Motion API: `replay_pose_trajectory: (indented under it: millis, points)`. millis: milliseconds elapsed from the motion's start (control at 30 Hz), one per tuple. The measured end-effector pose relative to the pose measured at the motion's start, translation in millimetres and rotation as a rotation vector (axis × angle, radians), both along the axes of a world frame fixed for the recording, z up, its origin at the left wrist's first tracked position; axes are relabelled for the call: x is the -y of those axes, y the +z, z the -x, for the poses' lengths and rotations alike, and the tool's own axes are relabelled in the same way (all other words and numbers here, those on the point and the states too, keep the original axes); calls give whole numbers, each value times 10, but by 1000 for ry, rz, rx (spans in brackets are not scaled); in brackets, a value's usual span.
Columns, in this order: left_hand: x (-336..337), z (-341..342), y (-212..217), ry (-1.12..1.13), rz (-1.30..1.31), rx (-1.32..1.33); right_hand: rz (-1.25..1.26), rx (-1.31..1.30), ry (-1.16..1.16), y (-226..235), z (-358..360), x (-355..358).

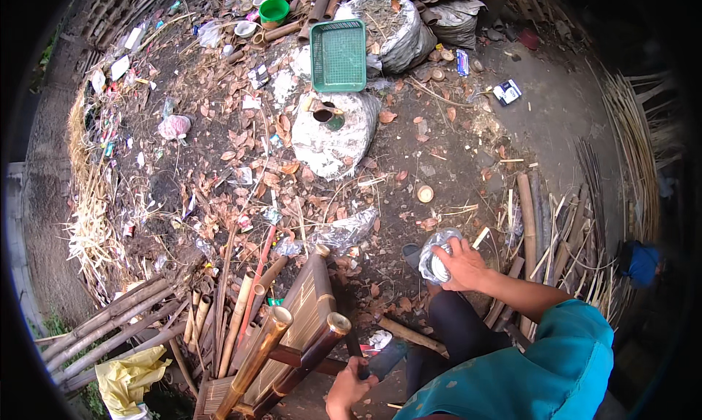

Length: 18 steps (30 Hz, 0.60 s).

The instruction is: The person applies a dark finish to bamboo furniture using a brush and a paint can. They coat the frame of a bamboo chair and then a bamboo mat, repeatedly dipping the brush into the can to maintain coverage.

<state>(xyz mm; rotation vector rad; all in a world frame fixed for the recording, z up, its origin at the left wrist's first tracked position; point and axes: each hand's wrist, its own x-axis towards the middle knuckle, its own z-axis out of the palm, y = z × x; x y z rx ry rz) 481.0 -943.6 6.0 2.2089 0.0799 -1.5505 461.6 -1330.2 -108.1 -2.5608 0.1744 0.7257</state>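
Head view: one rounded bundle (439, 272) of white, ringed, cord-like material, partly wrapped in crinkled clear plastic, is located right of centre, ahead of the dark trouser knee (462, 319); one bamboo frame (252, 361), glossy and brown, stands at lower centre, with three cut pole ends facing up and one panel (301, 303) of thin, straight slats; one green basket (338, 58), rectangular and meshed, lies beyond, touching one white, rough, flattened sack (344, 144) with a dark hole; one pale, round disc (425, 193) lies on leaf-strewn soil (453, 179).

Right hand (461, 266): clamped on the bundle, fingers spread over its top; the bare forearm slants up and leftward from a teal sleeve (578, 339). Left hand (349, 387): well apart from the right, low beside the frame, fingers curled at one dark, flat piece (385, 359); whether it grips that piece cannot be told.
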Motion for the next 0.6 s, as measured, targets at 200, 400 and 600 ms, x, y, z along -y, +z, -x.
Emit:
replay_pose_trajectory:
  millis: [200,400,600]
  points:
    - [1351,-1225,-343,-38,239,452,24,81,-273,149,-661,843]
    - [2414,-2426,-1278,97,355,692,105,19,-383,8,-1377,1515]
    - [3390,-3483,-2431,46,349,688,116,-18,-471,-694,-2152,2134]
